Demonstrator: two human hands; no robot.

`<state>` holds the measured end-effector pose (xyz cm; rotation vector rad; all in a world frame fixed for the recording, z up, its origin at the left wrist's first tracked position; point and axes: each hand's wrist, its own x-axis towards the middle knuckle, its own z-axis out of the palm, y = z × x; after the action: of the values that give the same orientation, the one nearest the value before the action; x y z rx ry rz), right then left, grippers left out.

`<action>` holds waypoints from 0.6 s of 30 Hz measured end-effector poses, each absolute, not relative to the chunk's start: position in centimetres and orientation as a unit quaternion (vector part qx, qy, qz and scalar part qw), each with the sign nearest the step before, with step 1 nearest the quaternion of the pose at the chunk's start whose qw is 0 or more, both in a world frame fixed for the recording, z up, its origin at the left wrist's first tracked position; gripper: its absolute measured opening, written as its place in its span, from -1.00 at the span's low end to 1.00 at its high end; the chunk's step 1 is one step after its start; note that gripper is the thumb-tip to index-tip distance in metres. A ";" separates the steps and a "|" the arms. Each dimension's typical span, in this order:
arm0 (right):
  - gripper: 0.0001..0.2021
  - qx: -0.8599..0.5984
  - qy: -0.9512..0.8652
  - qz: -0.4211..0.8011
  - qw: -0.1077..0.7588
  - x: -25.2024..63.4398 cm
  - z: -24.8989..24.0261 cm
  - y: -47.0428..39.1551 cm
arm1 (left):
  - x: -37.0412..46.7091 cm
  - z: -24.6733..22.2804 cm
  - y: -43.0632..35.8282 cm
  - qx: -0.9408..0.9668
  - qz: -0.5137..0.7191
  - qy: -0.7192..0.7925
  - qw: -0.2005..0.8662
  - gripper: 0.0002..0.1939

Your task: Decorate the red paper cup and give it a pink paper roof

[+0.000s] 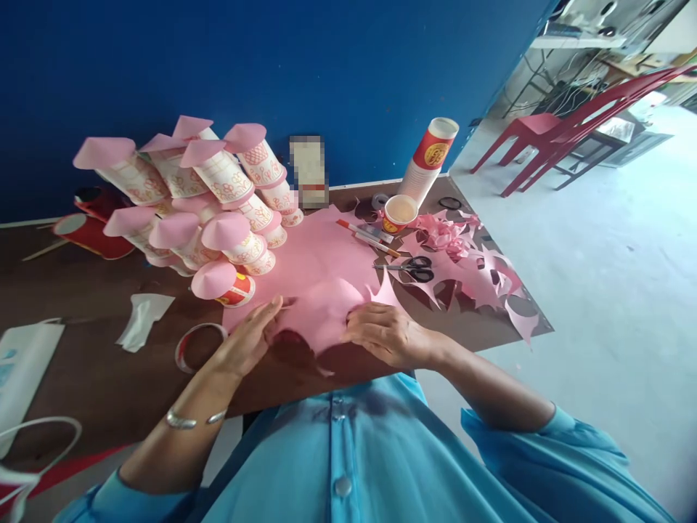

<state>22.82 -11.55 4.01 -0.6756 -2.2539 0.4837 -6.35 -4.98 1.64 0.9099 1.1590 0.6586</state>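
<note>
My left hand is at the left edge of a cut pink paper sheet, fingers nearly straight with the thumb side against it. My right hand has its fingers curled on the sheet's right edge. Curved cut-outs run along the sheet's near side. Beneath it lies a larger pink sheet. Black scissors and pens rest beyond my right hand. Decorated paper-cup towers with pink cone tops stand at the back left, and a red cup with a pink cone is near my left hand.
Stacked cups and a single cup stand at the back right. Pink scraps cover the table's right side. A tape roll and white paper lie left. A blue wall rises behind; a red chair stands beyond.
</note>
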 end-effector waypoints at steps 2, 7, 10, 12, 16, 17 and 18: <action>-0.69 -0.229 -0.891 0.201 0.337 22.7 4.3 -11.6 | -5.9 1.5 -4.7 0.360 0.278 0.480 0.750 -0.37; -0.69 -0.245 -0.902 0.202 0.293 23.3 5.2 -11.8 | -4.6 2.5 -4.3 0.361 0.240 0.429 0.793 -0.56; -0.68 -0.416 -0.830 0.157 0.336 26.1 5.1 -11.1 | -4.2 3.4 -4.4 0.369 0.277 0.444 0.768 -0.65; -0.72 -0.564 -0.765 0.063 0.304 28.7 4.5 -10.0 | -4.3 4.0 -4.4 0.369 0.322 0.453 0.745 -0.62; -0.71 -0.694 -0.716 -0.016 0.078 32.3 2.7 -7.8 | -5.0 5.0 -4.1 0.391 0.386 0.449 0.705 -0.51; -0.72 -0.705 -0.708 -0.019 0.040 32.7 2.3 -7.5 | -5.2 5.3 -4.1 0.396 0.394 0.445 0.700 -0.50; -0.72 -0.709 -0.704 -0.020 0.012 32.8 2.1 -7.3 | -5.4 5.5 -4.1 0.400 0.401 0.443 0.694 -0.49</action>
<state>32.77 -7.30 2.10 -2.2124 -2.1967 -0.0635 -5.39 -4.07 5.53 0.8939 0.9889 0.8960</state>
